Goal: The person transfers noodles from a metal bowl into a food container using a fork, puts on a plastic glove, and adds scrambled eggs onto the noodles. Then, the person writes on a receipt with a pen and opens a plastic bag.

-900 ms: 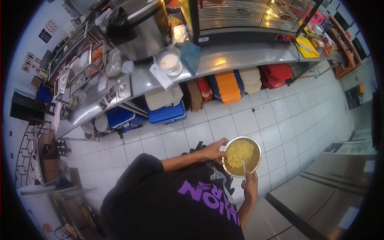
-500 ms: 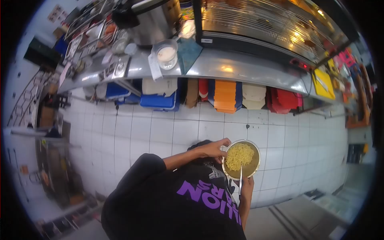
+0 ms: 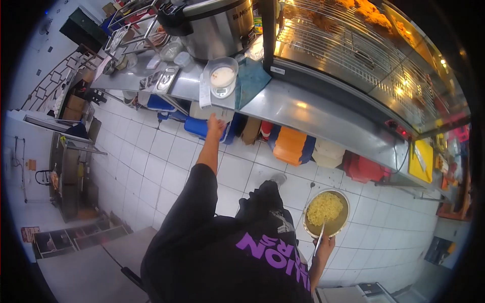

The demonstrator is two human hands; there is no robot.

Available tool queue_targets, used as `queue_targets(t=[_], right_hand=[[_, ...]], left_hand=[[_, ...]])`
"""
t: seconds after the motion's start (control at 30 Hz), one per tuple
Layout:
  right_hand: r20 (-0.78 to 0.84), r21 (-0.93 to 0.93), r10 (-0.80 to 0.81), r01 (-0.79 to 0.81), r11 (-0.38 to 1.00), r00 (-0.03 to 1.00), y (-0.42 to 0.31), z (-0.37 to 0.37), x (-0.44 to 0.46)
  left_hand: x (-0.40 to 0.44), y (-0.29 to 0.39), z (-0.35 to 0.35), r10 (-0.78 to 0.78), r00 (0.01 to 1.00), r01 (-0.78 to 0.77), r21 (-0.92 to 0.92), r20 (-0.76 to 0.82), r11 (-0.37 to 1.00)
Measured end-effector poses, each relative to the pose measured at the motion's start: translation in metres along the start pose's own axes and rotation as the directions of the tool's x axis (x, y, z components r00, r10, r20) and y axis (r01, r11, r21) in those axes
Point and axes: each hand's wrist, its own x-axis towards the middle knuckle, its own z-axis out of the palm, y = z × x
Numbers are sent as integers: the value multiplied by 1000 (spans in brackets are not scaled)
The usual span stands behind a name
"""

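Observation:
My right hand (image 3: 325, 246) grips the near rim of a round metal bowl (image 3: 342, 222). Yellow noodles (image 3: 324, 208) lie in it, and a utensil with a long pale handle (image 3: 319, 239) leans out over the rim; its tip is hidden in the noodles. My left hand (image 3: 215, 124) is stretched forward, fingers loosely apart with nothing in them, just short of the counter's front edge. Beyond it a small digital scale (image 3: 222, 93) carries a clear plastic tub (image 3: 230, 65) with something whitish inside. A paper strip (image 3: 204, 93) lies beside the scale.
A teal cloth (image 3: 251, 81) lies on the steel counter (image 3: 298, 103). Behind stand a large steel cooker (image 3: 214, 30) and a lit glass display cabinet (image 3: 333, 48) with fried food. Blue, orange and red items (image 3: 290, 146) sit beneath the counter. A yellow board (image 3: 420, 160) is at right.
My left hand has let go of the bowl's rim and moved forward and left to the counter. My right hand keeps hold of the bowl. The counter now appears closer.

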Motion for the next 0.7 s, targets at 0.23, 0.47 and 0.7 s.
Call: queue_targets(t=[0.23,0.47,0.7], right_hand=[[-252,70,131,-117,991,959,-35,-4,36],[-177,144,198,-174,974,964,-59,-28,81],[-192,189,189,-153,970,963,-49,-92,119]], left_hand=[[10,37,31,118,914,-220,-230,-389,948],[-13,44,36,503,725,-525,94,-471,846],[-245,-1,143,650,749,-662,190,132,725]])
